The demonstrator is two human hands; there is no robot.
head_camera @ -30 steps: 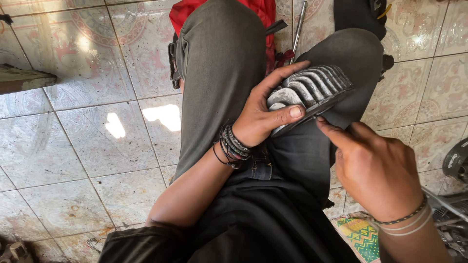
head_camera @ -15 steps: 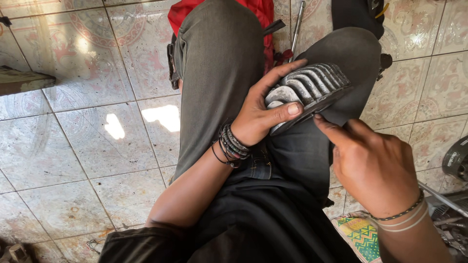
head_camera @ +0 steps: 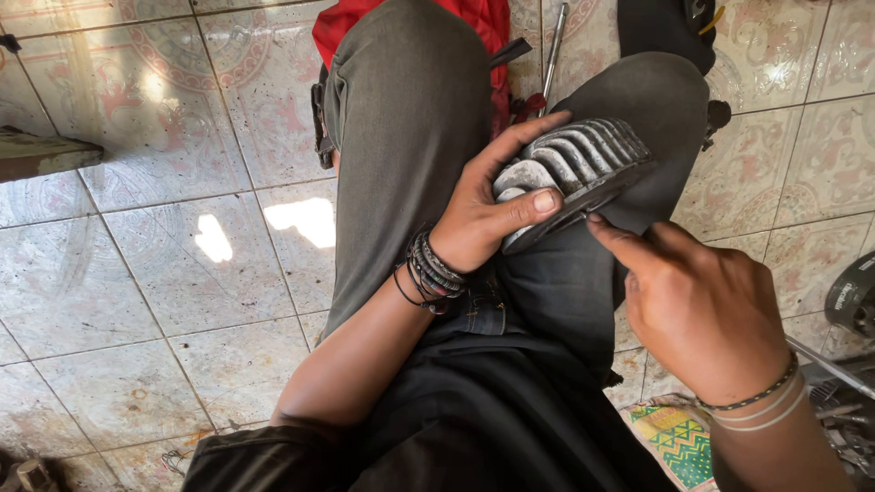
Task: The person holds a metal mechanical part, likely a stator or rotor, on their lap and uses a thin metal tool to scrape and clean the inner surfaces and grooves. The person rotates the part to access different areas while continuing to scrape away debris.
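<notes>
Head cam looking straight down at a lap: the person is sitting with grey-trousered knees up over a tiled floor (head_camera: pixel 164 273). The left hand (head_camera: pixel 483 214) is wrapped around a finned metal part (head_camera: pixel 574 164), grey and ribbed, kind of like an engine cylinder piece. The thumb lies across its near face and the fingers (head_camera: pixel 529 137) curl over the far edge, so it's clamped tight on it. The part sits on the right thigh, tilted, fins facing up. That wrist has a stack of dark bracelets (head_camera: pixel 428 269).

The right hand (head_camera: pixel 702 305) is just beside the part's lower edge, fingers bunched together with the tips touching the flat underside rim. Can't tell if there's something small pinched in there or not. Thin bands on that wrist too.

Around it: a red bag (head_camera: pixel 474 18) behind the knees, a metal rod (head_camera: pixel 552 41) lying on the floor next to it, a colourful patterned mat (head_camera: pixel 670 437) bottom right, and some dark round machine bit (head_camera: pixel 852 296) at the right edge.
</notes>
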